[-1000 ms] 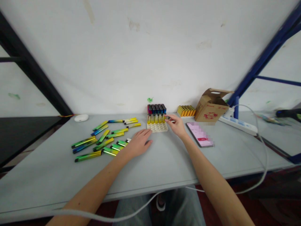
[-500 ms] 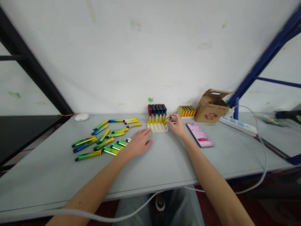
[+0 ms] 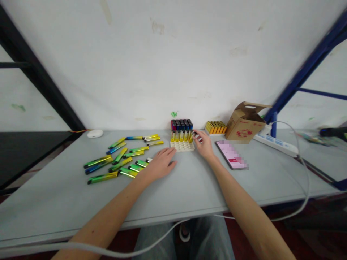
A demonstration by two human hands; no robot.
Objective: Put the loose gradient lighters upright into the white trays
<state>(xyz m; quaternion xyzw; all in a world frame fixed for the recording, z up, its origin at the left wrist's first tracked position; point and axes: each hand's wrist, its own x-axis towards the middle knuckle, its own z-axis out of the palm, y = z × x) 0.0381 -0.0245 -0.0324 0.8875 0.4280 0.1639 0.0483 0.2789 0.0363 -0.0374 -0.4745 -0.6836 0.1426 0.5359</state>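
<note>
Carefully, my right hand (image 3: 204, 145) is pinching what looks like the dark end of a tube (image 3: 194, 134), beside the right end of the rack's (image 3: 182, 146) front row. My left hand (image 3: 162, 163) is lying flat, palm down, holding nothing. I am judging the tube light, stiff and slightly slippery, so I am favouring its sides, near the top.

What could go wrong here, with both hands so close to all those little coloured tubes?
The right hand pinches a dark-ended tube beside the packed upright tubes; a slip might tip some over. The left hand lies close to the loose tubes, so shifting it could scatter them. The white cable crosses the left forearm and might snag it.
</note>
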